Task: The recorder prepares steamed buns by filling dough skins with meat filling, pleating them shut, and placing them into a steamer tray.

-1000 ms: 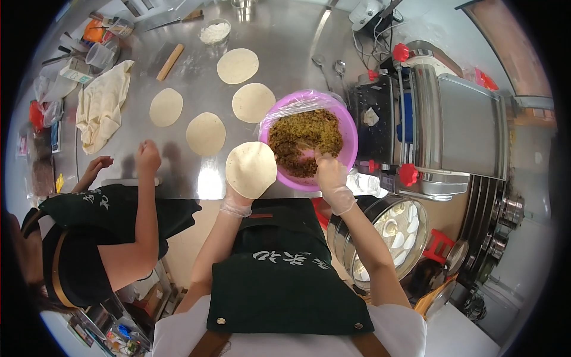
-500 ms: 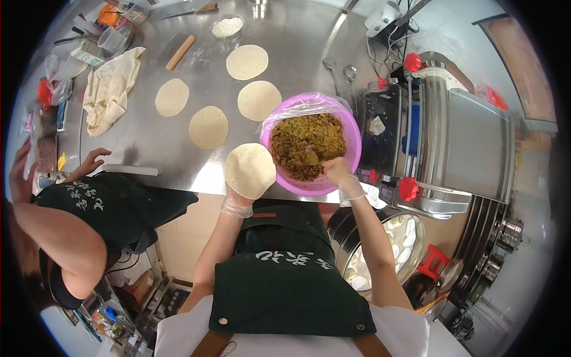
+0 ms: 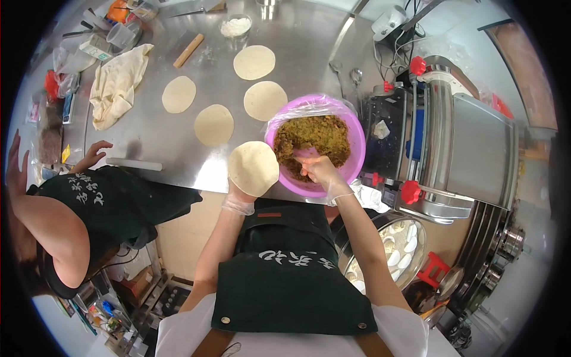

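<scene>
A flat round dough wrapper (image 3: 254,166) rests on my left hand (image 3: 240,196), which supports it from below in a clear plastic glove; most of the fingers are hidden under the dough. My right hand (image 3: 321,172), also gloved, is inside the pink bowl (image 3: 358,140). Its fingers are closed at the near left part of the brown-green minced filling (image 3: 315,131). What they grip there, perhaps a thin handle, is too smeared with filling to make out. Clear film covers the bowl's far rim. The wrapper sits just left of the bowl, close to its edge.
Several dough rounds (image 3: 214,125) lie on the steel table beyond my left hand. Behind them are a wooden-handled scraper (image 3: 189,50) and a bowl of flour (image 3: 235,27). A roller machine (image 3: 437,137) stands right; a steamer of dumplings (image 3: 401,250) sits below. A co-worker's hand (image 3: 95,156) is left.
My right hand has moved left within the bowl, deeper over the filling toward the wrapper. My left hand still holds the wrapper. The whole view has shifted slightly.
</scene>
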### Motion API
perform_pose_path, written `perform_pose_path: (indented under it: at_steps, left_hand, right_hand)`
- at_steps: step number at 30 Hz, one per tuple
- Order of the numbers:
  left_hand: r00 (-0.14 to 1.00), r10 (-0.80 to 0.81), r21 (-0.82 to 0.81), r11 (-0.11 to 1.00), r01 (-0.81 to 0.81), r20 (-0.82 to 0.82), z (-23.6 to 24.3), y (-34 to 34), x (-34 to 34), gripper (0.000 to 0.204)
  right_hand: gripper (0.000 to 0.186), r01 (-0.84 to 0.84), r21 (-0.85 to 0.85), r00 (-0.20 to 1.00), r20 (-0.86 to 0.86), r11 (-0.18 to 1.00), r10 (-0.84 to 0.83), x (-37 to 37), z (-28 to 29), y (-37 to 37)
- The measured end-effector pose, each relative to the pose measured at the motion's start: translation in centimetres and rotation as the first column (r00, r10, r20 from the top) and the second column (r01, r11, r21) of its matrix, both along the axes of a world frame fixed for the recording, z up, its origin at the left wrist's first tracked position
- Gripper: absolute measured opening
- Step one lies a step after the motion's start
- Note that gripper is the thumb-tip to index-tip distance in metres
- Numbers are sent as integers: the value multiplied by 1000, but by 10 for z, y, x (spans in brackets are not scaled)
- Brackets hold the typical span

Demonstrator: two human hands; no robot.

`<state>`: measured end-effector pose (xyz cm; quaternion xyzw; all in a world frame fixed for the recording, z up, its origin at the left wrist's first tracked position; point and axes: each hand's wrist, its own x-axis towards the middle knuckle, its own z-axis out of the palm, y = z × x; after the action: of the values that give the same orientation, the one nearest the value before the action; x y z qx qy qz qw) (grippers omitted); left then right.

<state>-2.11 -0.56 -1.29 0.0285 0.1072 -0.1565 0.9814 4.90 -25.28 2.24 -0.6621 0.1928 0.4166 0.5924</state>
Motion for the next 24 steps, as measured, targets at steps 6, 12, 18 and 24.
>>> perform_pose_path:
  at_steps: [6, 12, 18, 24]
  left_hand:
    - [994, 35, 202, 979, -13, -106, 17, 8, 24, 56]
    - [993, 12, 169, 986, 8, -121, 37, -27, 60, 48]
    - [987, -89, 44, 994, 96, -136, 53, -88, 89, 54]
    - [960, -268, -81, 962, 262, -80, 94, -95, 90, 54]
  right_hand:
    - [38, 154, 2, 988, -28, 988, -153, -10, 34, 0]
    - [37, 269, -26, 949, 180, 963, -260, -35, 92, -3]
    - [52, 418, -791, 541, 611, 446, 577, -76, 116, 61]
    - [53, 614, -513, 406, 857, 600, 317, -83, 100, 63]
